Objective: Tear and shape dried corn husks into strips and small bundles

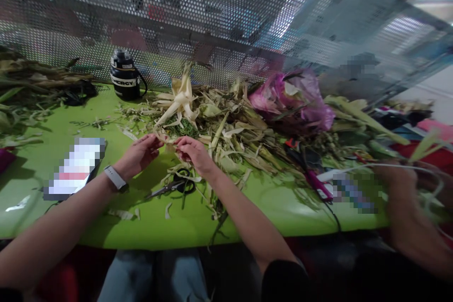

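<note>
Between my two hands a thin, pale strip of corn husk [169,142] is stretched over the green table. My left hand [141,152] pinches its left end, the fingers closed. At the other end my right hand [194,152] grips it with thumb and fingertips. Just below my right hand lies a pair of black-handled scissors [172,185], blades pointing left. Beyond my hands stands a star-shaped bundle of pale husks [182,99]. A wide heap of dry husks and shreds [233,137] spreads to the right of it.
A dark jug [125,78] stands near the perforated metal screen [198,14]. Left, a phone [76,167] lies on the green table [116,233]. A pink plastic bag [293,99] and a magenta-handled tool with a cord [318,185] are right. Another person's arm [406,203] reaches in there, blurred.
</note>
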The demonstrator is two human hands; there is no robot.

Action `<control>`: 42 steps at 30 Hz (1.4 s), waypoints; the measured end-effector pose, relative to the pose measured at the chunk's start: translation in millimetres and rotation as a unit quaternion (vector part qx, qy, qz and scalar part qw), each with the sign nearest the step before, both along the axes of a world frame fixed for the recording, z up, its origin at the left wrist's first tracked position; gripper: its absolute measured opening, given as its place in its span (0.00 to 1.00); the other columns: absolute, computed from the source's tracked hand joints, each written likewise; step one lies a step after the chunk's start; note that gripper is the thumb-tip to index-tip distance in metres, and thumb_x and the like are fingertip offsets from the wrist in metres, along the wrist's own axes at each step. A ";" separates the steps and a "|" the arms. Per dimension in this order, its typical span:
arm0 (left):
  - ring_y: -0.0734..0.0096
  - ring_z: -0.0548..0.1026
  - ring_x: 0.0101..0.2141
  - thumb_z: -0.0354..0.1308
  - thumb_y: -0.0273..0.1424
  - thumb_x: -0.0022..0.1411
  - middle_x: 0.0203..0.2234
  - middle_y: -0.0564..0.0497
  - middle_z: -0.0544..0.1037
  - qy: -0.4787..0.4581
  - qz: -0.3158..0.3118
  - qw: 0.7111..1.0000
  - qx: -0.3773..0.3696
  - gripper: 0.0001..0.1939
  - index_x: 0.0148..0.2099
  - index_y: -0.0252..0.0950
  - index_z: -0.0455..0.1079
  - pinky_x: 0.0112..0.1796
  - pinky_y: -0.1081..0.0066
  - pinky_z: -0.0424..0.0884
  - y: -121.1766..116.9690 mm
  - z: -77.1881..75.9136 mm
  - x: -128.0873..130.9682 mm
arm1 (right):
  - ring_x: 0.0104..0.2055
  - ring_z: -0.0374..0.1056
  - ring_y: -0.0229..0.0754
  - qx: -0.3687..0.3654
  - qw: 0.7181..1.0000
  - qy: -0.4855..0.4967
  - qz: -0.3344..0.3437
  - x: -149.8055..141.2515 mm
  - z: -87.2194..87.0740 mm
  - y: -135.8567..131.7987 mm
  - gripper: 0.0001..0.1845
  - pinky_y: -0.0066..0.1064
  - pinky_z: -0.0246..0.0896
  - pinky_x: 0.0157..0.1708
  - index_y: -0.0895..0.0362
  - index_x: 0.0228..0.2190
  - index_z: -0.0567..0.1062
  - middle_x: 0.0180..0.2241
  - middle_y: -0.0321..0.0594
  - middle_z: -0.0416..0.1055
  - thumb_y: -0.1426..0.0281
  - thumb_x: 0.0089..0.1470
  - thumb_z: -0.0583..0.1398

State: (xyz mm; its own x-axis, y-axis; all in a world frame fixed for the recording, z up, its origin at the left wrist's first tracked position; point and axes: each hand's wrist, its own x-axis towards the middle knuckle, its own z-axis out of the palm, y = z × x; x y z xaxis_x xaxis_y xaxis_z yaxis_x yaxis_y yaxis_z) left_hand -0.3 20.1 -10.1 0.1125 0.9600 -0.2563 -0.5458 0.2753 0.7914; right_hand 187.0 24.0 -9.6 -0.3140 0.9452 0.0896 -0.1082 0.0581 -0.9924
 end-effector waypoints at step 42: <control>0.81 0.59 0.17 0.66 0.35 0.52 0.16 0.57 0.67 0.250 -0.195 0.944 0.086 0.13 0.27 0.33 0.67 0.20 0.76 0.52 -8.4 -12.1 0.0 | 0.27 0.57 0.36 0.112 0.919 -0.332 0.179 11.9 6.5 -13.6 0.04 0.29 0.52 0.29 0.57 0.28 0.68 0.25 0.33 0.64 0.71 0.50 0.53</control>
State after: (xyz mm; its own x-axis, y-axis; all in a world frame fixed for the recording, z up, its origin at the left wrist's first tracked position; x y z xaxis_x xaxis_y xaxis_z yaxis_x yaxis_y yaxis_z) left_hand -0.4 11.7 -22.2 0.3727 0.9028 -0.2146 0.0250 0.2214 0.9749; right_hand 198.9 10.4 -3.1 -0.6570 0.7519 -0.0548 0.4651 0.3470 -0.8144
